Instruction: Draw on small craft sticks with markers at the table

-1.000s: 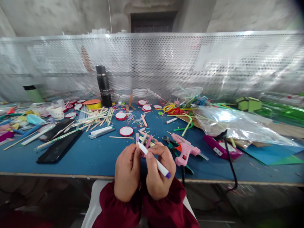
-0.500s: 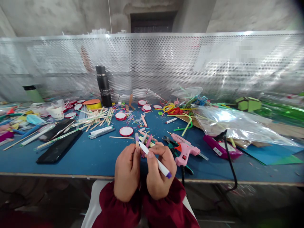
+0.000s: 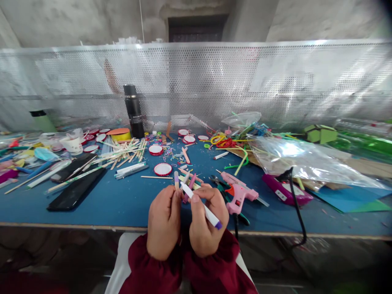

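My left hand (image 3: 163,220) pinches a small wooden craft stick (image 3: 176,179) that stands nearly upright, its upper end coloured purple. Between the thumb and fingers of my right hand (image 3: 208,220) is a white marker (image 3: 203,209) with a purple end. The marker slants up to the left, its tip close to the stick; a small gap seems to lie between them. Just beyond both hands, several coloured sticks and a purple marker (image 3: 190,187) lie on the blue table (image 3: 122,208), partly hidden by my fingers.
A pink glue gun (image 3: 240,192) with a cord lies right of my hands, over dark pliers (image 3: 222,188). At left are a black phone (image 3: 76,192), white markers (image 3: 131,169) and loose sticks (image 3: 131,152). A black bottle (image 3: 134,112) stands behind. Plastic bags (image 3: 300,157) cover the right.
The marker in my right hand has shifted slightly right, and its tip has drawn away a little from the stick. My left hand looks unmoved.
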Demonstrator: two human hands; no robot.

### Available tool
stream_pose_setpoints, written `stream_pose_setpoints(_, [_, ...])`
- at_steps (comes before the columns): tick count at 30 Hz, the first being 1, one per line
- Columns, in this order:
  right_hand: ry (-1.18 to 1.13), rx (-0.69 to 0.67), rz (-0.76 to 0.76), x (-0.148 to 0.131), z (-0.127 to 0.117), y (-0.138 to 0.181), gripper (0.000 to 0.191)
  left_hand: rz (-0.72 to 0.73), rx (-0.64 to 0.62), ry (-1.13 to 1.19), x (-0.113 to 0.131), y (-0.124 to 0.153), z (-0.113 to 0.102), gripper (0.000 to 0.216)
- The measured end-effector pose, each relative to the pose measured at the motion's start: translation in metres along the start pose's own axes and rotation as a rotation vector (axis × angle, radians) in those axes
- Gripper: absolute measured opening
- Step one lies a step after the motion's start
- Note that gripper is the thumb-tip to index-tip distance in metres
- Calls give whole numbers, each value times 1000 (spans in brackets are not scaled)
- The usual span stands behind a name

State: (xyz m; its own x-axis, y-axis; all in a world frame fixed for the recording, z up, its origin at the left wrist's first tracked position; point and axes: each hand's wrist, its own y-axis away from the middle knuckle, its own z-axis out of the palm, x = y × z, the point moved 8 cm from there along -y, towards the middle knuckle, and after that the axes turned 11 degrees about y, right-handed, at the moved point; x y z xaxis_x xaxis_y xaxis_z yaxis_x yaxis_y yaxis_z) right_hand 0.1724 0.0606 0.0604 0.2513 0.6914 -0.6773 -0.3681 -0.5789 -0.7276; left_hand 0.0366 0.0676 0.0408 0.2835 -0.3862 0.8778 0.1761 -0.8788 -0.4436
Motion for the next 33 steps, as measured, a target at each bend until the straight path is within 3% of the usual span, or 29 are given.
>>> stream_pose_setpoints(12, [25,14,-9,-1,-1,-1,9,6,5,-16,-1,0,0,37])
stream_pose_setpoints(18, [-3,-25,-10,0,2,0,6,79,104,-86,17,-8,-5,36])
stream_pose_setpoints(22, [6,2,0,0,0,0,8,90,107,-101,23,-13,-1,36])
stream_pose_setpoints(33, [52,7,-10,-1,-1,-1,8,45,24,-55,4,0,-1,37])
